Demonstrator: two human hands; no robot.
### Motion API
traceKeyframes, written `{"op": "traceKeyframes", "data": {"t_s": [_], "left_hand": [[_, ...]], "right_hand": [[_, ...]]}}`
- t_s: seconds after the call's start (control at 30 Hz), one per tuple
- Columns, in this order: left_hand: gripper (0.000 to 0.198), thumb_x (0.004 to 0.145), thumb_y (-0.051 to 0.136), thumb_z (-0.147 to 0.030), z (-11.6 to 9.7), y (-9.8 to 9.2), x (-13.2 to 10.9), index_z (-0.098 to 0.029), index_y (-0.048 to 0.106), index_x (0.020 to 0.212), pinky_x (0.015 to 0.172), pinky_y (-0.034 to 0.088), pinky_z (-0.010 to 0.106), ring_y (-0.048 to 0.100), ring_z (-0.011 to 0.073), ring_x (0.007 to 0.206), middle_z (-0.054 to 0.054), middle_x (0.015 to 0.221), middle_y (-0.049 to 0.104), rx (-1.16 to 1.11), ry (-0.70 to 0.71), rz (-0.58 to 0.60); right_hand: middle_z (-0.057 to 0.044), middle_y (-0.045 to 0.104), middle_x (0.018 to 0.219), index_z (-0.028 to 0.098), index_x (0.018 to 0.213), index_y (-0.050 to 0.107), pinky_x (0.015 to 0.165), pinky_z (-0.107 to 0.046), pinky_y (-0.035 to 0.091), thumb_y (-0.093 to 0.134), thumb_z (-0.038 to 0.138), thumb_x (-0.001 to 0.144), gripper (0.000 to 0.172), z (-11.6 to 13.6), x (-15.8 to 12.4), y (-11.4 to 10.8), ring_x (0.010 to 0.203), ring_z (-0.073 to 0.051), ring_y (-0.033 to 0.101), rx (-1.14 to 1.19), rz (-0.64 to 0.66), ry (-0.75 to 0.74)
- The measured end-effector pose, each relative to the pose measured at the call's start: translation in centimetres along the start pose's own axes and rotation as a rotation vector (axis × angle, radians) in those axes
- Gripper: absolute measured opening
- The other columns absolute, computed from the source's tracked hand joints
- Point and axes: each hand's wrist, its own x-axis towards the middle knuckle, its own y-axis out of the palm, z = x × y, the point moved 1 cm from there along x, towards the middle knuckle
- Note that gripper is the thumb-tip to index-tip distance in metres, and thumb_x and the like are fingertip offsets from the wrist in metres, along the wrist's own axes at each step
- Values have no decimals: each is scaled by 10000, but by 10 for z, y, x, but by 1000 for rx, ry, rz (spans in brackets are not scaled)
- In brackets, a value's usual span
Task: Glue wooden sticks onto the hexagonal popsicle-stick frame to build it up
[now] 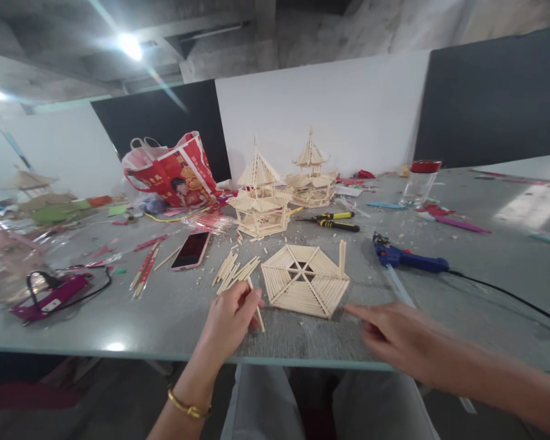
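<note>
Left hand [231,311] has its fingers pinched on a thin wooden stick [256,308], right next to the flat hexagon roof panel [305,280] sitting near the front edge of the table [165,318]. Right hand [394,336] is loose w/ index finger pointing at the panel's corner, holding nothing. Loose stick pile [233,272] just behind the left hand, blue glue gun [407,258] off to the right.

The hexagonal panel [305,280] and loose sticks [233,270] are made of pale, matt wood. A smooth grey table [119,318] gives glare. Glossy plastic is seen on the red bag [174,171] and blue glue gun [406,258].
</note>
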Motion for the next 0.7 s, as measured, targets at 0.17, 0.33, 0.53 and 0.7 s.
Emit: {"op": "traceKeyframes", "data": {"t_s": [0.17,0.33,0.53,0.7], "left_hand": [[313,822,428,-444,-3,6,1,-184,510,669,436,382,190,547,117,429,-22,465,595,-26,-2,28],[310,812,439,-444,-3,8,3,-178,472,657,406,378,188,571,106,449,-1,663,668,-83,-5,32],[328,810,442,-461,0,7,1,-171,494,666,405,374,184,548,97,436,7,648,658,-89,-22,23],[366,794,449,-503,9,5,-6,-167,496,655,394,367,180,538,93,436,9,654,651,-138,-38,-36]], "right_hand": [[-36,654,654,150,972,628,500,-252,263,416,88,740,320,13,7,-5,555,-141,572,19,63,36],[-42,663,656,155,904,623,495,-257,250,416,93,740,271,16,8,-4,564,-142,577,16,21,16],[-51,667,673,162,903,626,503,-261,279,434,94,741,261,12,8,0,572,-157,592,30,-10,10],[3,632,597,197,748,590,445,-231,286,448,101,738,172,28,-9,-3,469,-107,538,72,-98,3]]}}
